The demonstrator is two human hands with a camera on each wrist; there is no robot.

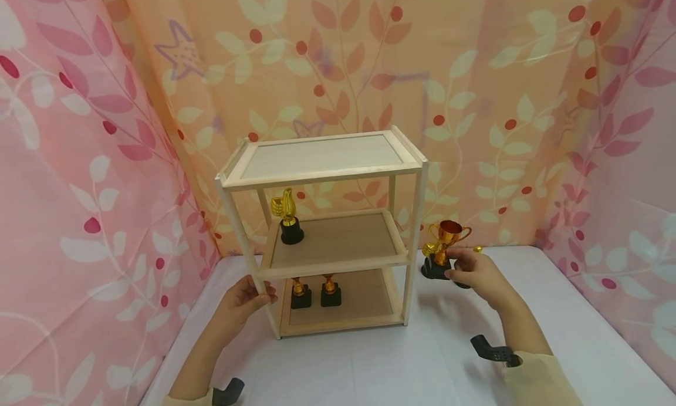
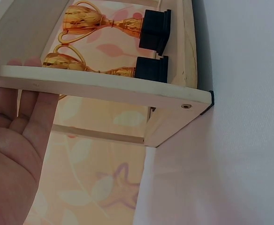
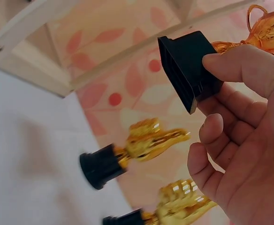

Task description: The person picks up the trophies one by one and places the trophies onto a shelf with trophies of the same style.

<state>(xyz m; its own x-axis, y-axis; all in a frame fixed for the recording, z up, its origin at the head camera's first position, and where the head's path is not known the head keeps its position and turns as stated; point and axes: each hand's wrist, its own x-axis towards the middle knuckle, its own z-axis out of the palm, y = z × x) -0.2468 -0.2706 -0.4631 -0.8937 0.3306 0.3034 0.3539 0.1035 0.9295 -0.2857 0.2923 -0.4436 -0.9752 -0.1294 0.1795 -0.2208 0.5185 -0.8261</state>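
- Head view: a three-tier wooden shelf (image 1: 322, 230) stands on a white table (image 1: 401, 365), and everything else is placed against it.
- The left hand (image 1: 244, 300) wraps its fingers round the shelf's front left post, low down near the bottom tier.
- The right hand (image 1: 472, 271) is to the right of the shelf, fingers closed on the black base of a cup trophy (image 1: 448, 242) that stands upright just beside the shelf's right front post.
- Next to that cup, still right of the shelf, sits a small gold thumbs-up trophy (image 1: 430, 259), partly hidden by the hand.
- On the shelf's middle tier, at its left, stands another thumbs-up trophy (image 1: 287, 217); on the bottom tier two small trophies (image 1: 315, 293) stand side by side.
- Left wrist view: the left hand (image 2: 12, 154) lies behind the shelf post (image 2: 99, 86), fingers reaching round its edge; the two cup trophies (image 2: 113, 47) on the bottom tier show just past the post.
- Right wrist view: the right hand (image 3: 242, 136) pinches the black trophy base (image 3: 188, 68) between thumb and curled fingers, the gold cup (image 3: 268, 33) beyond it; two gold thumbs-up trophies (image 3: 132, 152) stand nearby on the table, the shelf's frame (image 3: 29, 42) at the far side.
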